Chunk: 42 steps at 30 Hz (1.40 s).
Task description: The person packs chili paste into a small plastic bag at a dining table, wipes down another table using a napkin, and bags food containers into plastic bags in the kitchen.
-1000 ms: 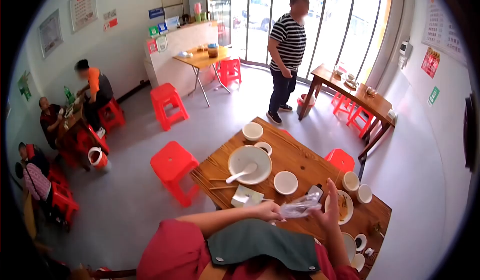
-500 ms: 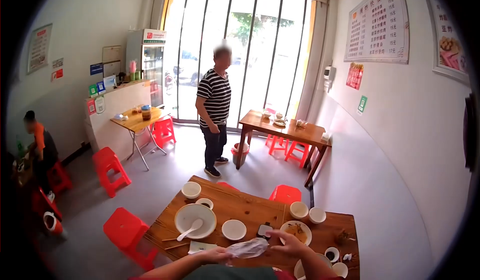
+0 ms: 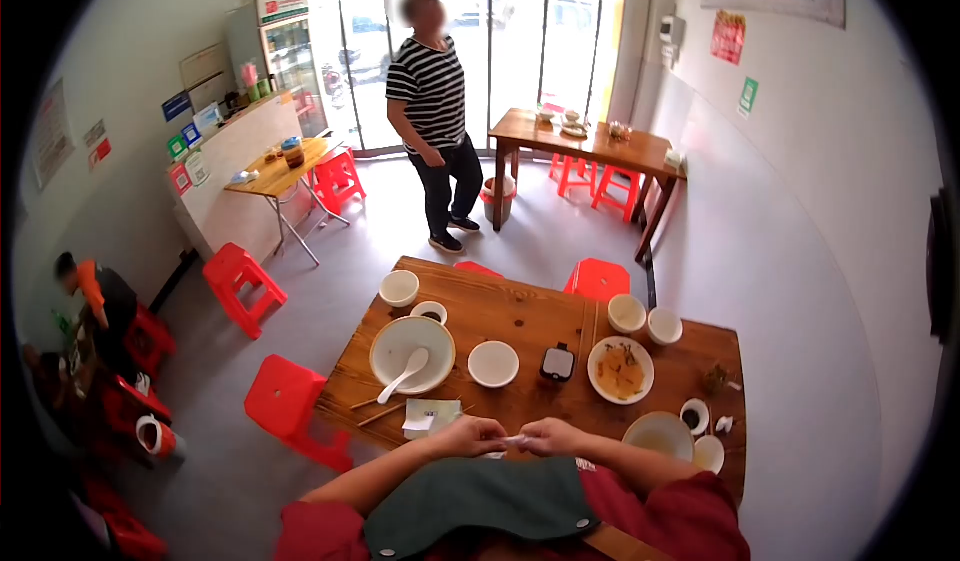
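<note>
My left hand (image 3: 470, 436) and my right hand (image 3: 551, 437) almost meet at the near edge of the wooden table (image 3: 540, 306). Both pinch a crumpled, clear plastic piece (image 3: 516, 442) between them. Left of my hands lie a tissue pack (image 3: 432, 416) and chopsticks (image 3: 381, 415). Beyond is a large bowl (image 3: 412, 355) with a white spoon (image 3: 404, 375) in it. A small white bowl (image 3: 493, 364) and a dark-framed device (image 3: 557, 363) stand ahead of my hands. To the right is a plate with food remains (image 3: 621, 370), with another large bowl (image 3: 659, 435) nearer me.
A person in a striped shirt (image 3: 430, 101) stands beyond the table. Red stools (image 3: 285, 401) are beside it. Two more bowls (image 3: 627, 313) stand at its far right. Another table (image 3: 590, 144) is near the windows. Seated people (image 3: 100, 301) are at the far left.
The plastic, earlier spread out and longer, is now bunched small between my hands. My right hand, whose fingers were raised and apart, has come in beside my left. The view has shifted.
</note>
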### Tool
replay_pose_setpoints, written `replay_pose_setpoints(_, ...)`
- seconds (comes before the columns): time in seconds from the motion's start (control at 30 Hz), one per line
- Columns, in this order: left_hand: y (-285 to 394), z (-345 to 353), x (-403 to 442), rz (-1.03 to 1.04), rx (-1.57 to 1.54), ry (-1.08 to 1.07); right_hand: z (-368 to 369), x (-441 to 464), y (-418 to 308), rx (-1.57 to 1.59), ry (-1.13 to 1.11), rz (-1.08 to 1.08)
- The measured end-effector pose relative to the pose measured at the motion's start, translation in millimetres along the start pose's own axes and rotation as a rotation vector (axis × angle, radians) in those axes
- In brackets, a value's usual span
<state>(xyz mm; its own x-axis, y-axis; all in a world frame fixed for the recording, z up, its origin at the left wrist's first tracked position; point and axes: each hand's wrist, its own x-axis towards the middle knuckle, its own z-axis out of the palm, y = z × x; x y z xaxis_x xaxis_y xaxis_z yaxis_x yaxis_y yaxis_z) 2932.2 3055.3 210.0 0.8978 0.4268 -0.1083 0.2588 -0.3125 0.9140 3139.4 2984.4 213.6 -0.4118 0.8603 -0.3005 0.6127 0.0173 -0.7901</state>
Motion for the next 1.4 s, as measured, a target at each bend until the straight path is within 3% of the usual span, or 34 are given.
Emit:
replay_pose_setpoints(0.03,6.6,0.9,0.6,0.187,0.238,0.06,0.2,-2.4,-0.4,0.511,-0.085,0.122)
replay_pose_setpoints(0.07,15.2,0.5,0.2,0.325,0.292,0.119,-4.9,-5.2,-2.0,0.754,-0.145,0.186)
replay_pose_setpoints(0.1,16.4,2.1,0.7,0.319,0.295,0.068,-5.4,-7.9,-3.1,0.799,-0.12,0.183)
replay_pose_setpoints(0.17,18.5,2.9,2.6,0.313,0.49,0.251,-3.5,-12.9,-3.2,1.382,-0.355,-0.02)
replay_pose_setpoints(0.23,28.5,1.7,4.7,0.224,0.471,0.249,-4.2,-19.1,-29.3,1.293,-0.153,-0.122)
replay_pose_setpoints(0.3,29.4,2.2,7.3,0.267,0.288,0.457,-1.0,-13.2,-13.7,1.271,-0.363,-0.204)
replay_pose_setpoints(0.37,27.1,-4.2,8.8,0.27,0.314,0.41,-4.0,-15.0,-23.9,1.346,-0.354,-0.512)
replay_pose_setpoints(0.47,31.9,-3.7,7.6,-0.148,-0.083,0.29,-9.9,-13.5,-15.9,1.43,-0.399,-0.581)
replay_pose_setpoints(0.53,19.7,-7.6,7.5,-0.202,-0.062,0.259,-15.7,-13.0,-30.4,1.505,-0.313,-0.676)
replay_pose_setpoints(0.6,17.4,-5.9,9.6,-0.255,-0.043,0.219,-21.9,-13.4,-32.3,0.539,0.086,-0.738)
replay_pose_setpoints(0.67,23.5,-1.1,10.4,-0.105,-0.147,0.249,-22.6,-13.2,-34.0,-0.439,0.422,-0.669)
replay_pose_setpoints(0.77,28.8,-2.3,12.8,0.038,-0.035,0.186,-4.4,4.0,-23.9,-0.49,0.423,-0.684)
replay_pose_setpoints(0.8,20.7,1.0,13.0,0.039,-0.039,0.197,-4.2,-0.4,-31.3,-0.384,0.431,-0.541)
replay_pose_setpoints(0.87,-2.3,8.5,13.1,0.212,-0.02,0.234,-3.1,4.2,-23.3,-0.431,0.388,-0.505)
replay_pose_setpoints(0.9,6.7,5.7,8.6,0.208,-0.023,0.244,-2.0,5.6,-20.3,-0.471,0.354,-0.464)
replay_pose_setpoints(0.97,32.7,-2.7,-2.2,-0.029,0.196,0.106,-2.3,5.2,-21.1,-0.5,0.294,-0.366)
replay_pose_setpoints(1.0,28.1,-2.3,-3.1,-0.032,0.19,0.114,-3.5,5.5,-19.7,-0.195,0.119,-0.257)
replay_pose_setpoints(1.03,21.1,-1.7,-2.4,0.126,0.353,0.121,-4.5,4.9,-18.4,0.107,-0.053,-0.141)
replay_pose_setpoints(1.07,17.1,-1.0,-2.2,0.285,0.517,0.126,-3.5,3.1,-16.8,0.105,-0.059,-0.139)
replay_pose_setpoints(1.17,33.5,-4.3,-3.9,0.267,0.641,0.171,-0.8,-1.2,-13.9,1.155,-0.333,0.114)
replay_pose_setpoints(1.2,32.0,-5.7,-2.3,0.256,0.635,0.204,-8.2,-7.5,-31.1,1.102,-0.373,-0.038)
replay_pose_setpoints(1.23,27.2,-8.4,-2.0,0.195,0.479,0.207,-9.8,-7.1,-36.7,1.071,-0.418,-0.027)
replay_pose_setpoints(1.27,21.7,-11.8,-4.0,0.13,0.32,0.223,-8.3,-7.0,-37.5,1.306,-0.512,-0.188)
replay_pose_setpoints(1.3,17.2,-13.1,-2.2,0.25,0.227,0.241,-6.5,-6.7,-38.4,1.546,-0.62,-0.332)
replay_pose_setpoints(1.37,23.6,-19.0,-0.6,0.17,0.121,0.252,-8.0,-1.2,-45.3,1.532,-0.585,-0.391)
replay_pose_setpoints(1.4,17.5,-19.1,0.8,0.232,0.245,0.323,-7.5,-0.9,-54.9,1.584,-0.546,-0.351)
